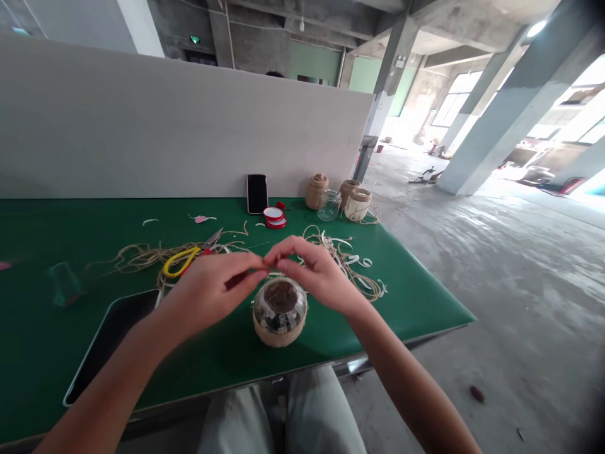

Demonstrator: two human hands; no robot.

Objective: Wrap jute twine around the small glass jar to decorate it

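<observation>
Around the frame's centre, the left hand (pixel 210 287) and right hand (pixel 314 271) pinch their fingers together, meeting just beyond the round, twine-wrapped clear glass jar (pixel 280 312); whether they grip anything is unclear.

No word, label, brand or number can be read. A small lit green sign (pixel 195 39) shows high in the background, above the white board (pixel 189 120); it carries pale marks, too small to make out. A second bluish-green glow (pixel 19 30), at the far upper left, is too blurred to tell whether it is a sign.
</observation>
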